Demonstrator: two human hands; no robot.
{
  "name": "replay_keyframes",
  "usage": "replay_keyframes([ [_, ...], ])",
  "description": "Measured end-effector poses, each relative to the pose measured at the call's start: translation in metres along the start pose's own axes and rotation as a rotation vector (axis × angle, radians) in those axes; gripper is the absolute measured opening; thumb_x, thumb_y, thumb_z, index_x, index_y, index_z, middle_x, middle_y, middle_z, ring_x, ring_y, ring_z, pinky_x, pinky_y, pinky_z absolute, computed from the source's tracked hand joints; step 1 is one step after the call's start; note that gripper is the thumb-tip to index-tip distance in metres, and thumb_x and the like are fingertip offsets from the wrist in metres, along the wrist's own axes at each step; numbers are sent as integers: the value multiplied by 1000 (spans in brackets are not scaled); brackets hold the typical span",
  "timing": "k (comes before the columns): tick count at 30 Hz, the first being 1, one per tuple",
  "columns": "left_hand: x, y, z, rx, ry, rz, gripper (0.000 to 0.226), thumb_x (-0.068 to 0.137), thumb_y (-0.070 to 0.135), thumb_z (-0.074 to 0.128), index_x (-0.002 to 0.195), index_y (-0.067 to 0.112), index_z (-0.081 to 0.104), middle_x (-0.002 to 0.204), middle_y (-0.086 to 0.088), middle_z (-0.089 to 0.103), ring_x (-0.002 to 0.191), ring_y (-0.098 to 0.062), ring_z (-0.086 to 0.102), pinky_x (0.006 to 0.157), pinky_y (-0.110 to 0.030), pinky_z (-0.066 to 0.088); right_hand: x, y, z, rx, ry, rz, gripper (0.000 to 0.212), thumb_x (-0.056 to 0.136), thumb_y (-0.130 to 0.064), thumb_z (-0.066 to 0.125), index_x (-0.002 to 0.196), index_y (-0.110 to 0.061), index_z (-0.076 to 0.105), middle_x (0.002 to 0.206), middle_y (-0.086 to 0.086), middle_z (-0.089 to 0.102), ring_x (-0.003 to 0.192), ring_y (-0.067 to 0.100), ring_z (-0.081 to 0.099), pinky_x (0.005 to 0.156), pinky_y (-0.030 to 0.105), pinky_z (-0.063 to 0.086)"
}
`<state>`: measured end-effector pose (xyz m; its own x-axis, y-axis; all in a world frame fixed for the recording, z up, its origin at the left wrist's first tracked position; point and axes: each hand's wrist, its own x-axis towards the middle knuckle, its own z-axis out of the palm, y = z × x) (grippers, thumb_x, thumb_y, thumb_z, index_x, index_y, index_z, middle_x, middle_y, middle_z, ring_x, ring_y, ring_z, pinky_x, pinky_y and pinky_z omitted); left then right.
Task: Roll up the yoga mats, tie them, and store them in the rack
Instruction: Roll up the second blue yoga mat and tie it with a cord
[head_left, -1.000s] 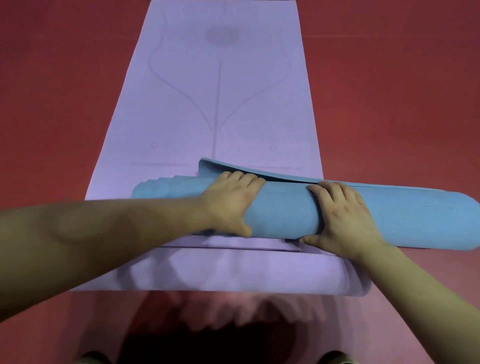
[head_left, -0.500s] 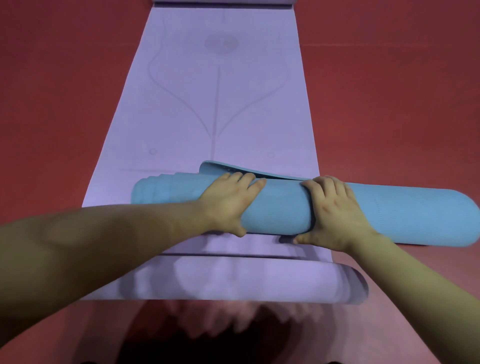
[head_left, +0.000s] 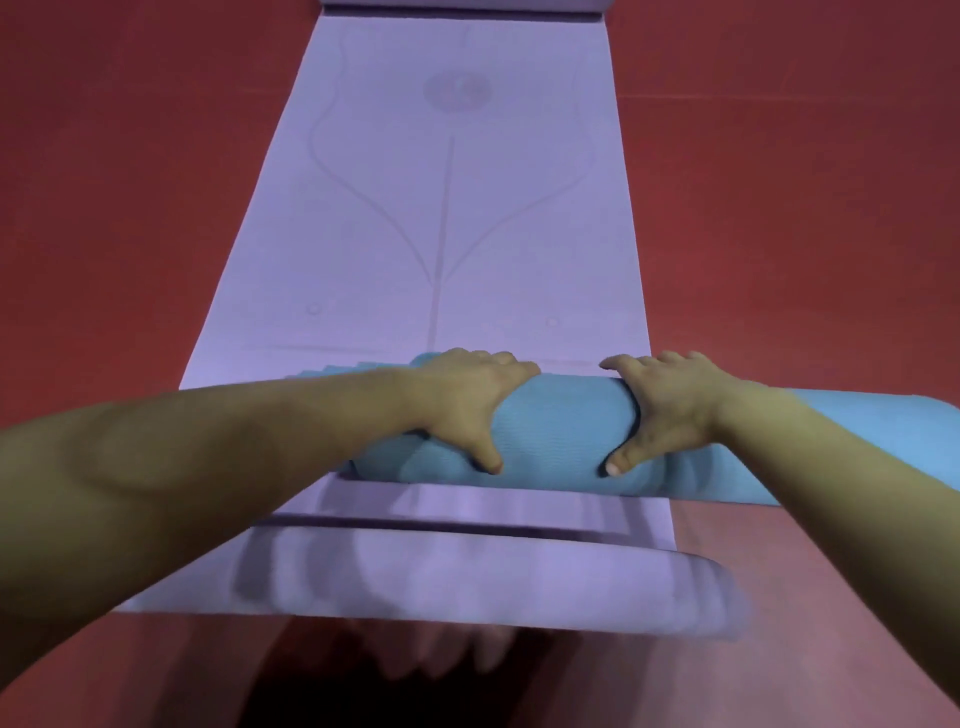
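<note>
Left fingers curved over the far top of the blue mat roll, thumb spread down its near face. Right fingers lay the same way, thumb tip low on the near side. Both hands wrapped the roll and neither held anything else.

Left hand and right hand sat close together near the roll's middle, the left slightly toward 9 o'clock. Both were about equally far out, so neither was clearly nearer.

The roll's long axis ran 9 to 3 o'clock, directly under the palms. Its 3 o'clock end overhung onto the red floor; the 9 o'clock end was partly hidden by the left forearm.

The roll rested crosswise on the purple mat, which lay flat and ran away toward 12 o'clock. At 6 o'clock the purple mat's near end looked curled up, but it was blurred.

Judgement: the blue mat looked fully rolled and not yet tied. No strap or rack was in view. Any push toward 12 would act square to the axis, so even pressure from both hands matters.
</note>
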<state>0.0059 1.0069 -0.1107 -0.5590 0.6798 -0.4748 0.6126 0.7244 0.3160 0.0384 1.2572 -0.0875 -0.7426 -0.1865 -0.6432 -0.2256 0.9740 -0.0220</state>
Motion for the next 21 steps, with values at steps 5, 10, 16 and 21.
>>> replay_keyframes([
  [5, -5, 3, 13, 92, 90, -6, 120, 56, 57, 80, 154, 29, 16, 157, -9, 22, 140, -27, 26, 115, -37, 23, 14, -4, -4, 271, -168, -15, 128, 44, -77, 81, 150, -33, 25, 140, -7, 49, 132, 22, 47, 111, 39, 34],
  [10, -4, 6, 14, 61, 20, -42, 135, 54, 62, 81, 156, 30, -1, 156, -13, 28, 140, -29, 32, 114, -39, 31, 16, -12, -7, 239, -178, 5, 121, 33, -77, 81, 138, -30, 41, 123, -7, 46, 113, 19, 54, 99, 42, 50],
  [16, -20, 15, 25, 147, 255, -23, 121, 52, 64, 77, 152, 25, 22, 129, -4, 43, 118, -24, 36, 104, -38, 29, 9, -16, -1, 274, -125, -30, 110, 42, -69, 85, 133, -28, 39, 118, -13, 57, 106, 15, 58, 92, 34, 50],
  [21, -68, 23, 79, -69, 663, 214, 26, 70, 40, 77, 80, 23, 60, 77, 9, 54, 76, -11, 46, 72, -35, 42, -3, -21, 11, 204, 47, -91, 102, 43, -73, 77, 133, -37, 43, 114, -17, 53, 103, 11, 57, 92, 33, 49],
])
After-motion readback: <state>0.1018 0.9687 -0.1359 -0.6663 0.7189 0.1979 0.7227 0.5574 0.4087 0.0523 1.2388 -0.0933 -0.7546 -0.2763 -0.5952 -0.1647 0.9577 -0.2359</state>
